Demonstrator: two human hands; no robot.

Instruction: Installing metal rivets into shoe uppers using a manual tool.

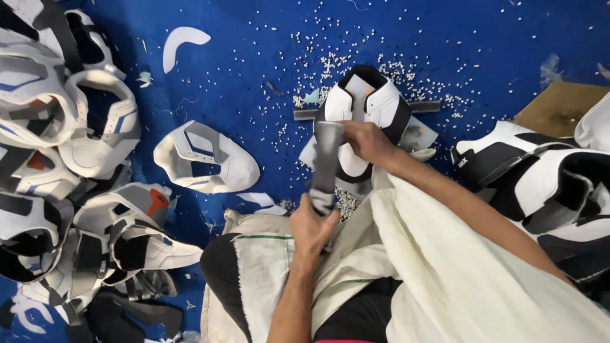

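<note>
Two hands work on one white-and-black shoe upper [363,105], which stands toe-away on the blue floor covering [254,51] just beyond the person's knees. The right hand [367,141] closes over the throat of that upper, seemingly pinning it in place, while the left hand [312,227] grips the near end of a grey strip, probably a tongue piece [327,162], and holds it taut between the two hands. Stretched this way the strip runs straight toward the upper's opening (whether it is already joined there is hidden under the right hand). A cream cloth [457,279] drapes over the lap and right forearm.

White side panels flank a dark central gap on the upper, a black collar rims its far end, and its shape is floppy, with no sole. Small white pellets [381,70] scatter over the floor around it. A heap of similar white, grey and black uppers [70,159] lies to the left, a single loose upper [210,159] between, and more black-and-white ones [540,178] to the right beside a piece of brown cardboard [559,105].
</note>
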